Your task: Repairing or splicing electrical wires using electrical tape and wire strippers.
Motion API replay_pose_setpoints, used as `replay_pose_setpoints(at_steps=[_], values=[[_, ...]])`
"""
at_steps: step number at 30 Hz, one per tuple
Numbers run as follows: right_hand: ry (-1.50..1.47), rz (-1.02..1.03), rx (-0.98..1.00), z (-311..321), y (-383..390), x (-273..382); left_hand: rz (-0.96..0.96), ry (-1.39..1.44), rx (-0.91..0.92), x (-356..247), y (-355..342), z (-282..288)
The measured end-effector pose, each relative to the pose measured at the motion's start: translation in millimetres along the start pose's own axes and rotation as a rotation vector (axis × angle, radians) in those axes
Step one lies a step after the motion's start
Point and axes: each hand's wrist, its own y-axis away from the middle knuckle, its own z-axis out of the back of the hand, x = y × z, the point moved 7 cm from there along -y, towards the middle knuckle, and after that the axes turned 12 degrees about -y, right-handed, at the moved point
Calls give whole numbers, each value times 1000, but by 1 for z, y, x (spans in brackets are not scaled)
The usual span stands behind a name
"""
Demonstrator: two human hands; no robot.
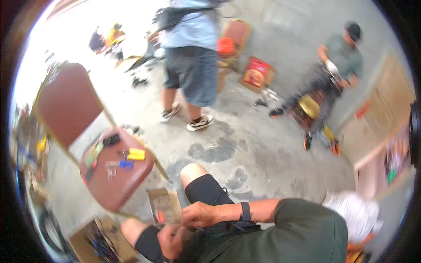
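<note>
My right hand (pixel 199 215), with a dark watch on its wrist, is held over my lap with its fingers curled. My left hand (pixel 171 240) is just below and left of it, also curled and blurred. Whatever they may hold is too hidden to make out. A small open cardboard box (pixel 158 199) with little items inside lies on the floor beside my hands. At the left, a brown padded chair (pixel 109 188) carries yellow-handled pliers (pixel 136 154), blue-handled tools (pixel 126 164) and other small items.
A standing person (pixel 188 74) is ahead. A seated person (pixel 342 65) works at the right by a wooden cabinet (pixel 377 105). More people (pixel 109 39) are at the far left. A box of dark items (pixel 101 241) sits lower left, a white bundle (pixel 351 210) at my right.
</note>
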Motion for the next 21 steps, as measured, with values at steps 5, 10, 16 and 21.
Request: replay_pose_setpoints(at_steps=[5, 10, 16, 21], values=[[130, 83, -37, 2, 10, 12, 122, 213, 110, -14, 2, -8], [213, 124, -58, -1, 9, 16, 50, 248, 51, -7, 1, -7], [296, 112, -58, -15, 11, 16, 99, 206, 113, 6, 9, -5], [215, 39, -38, -16, 16, 8, 163, 163, -72, 24, 16, -11]])
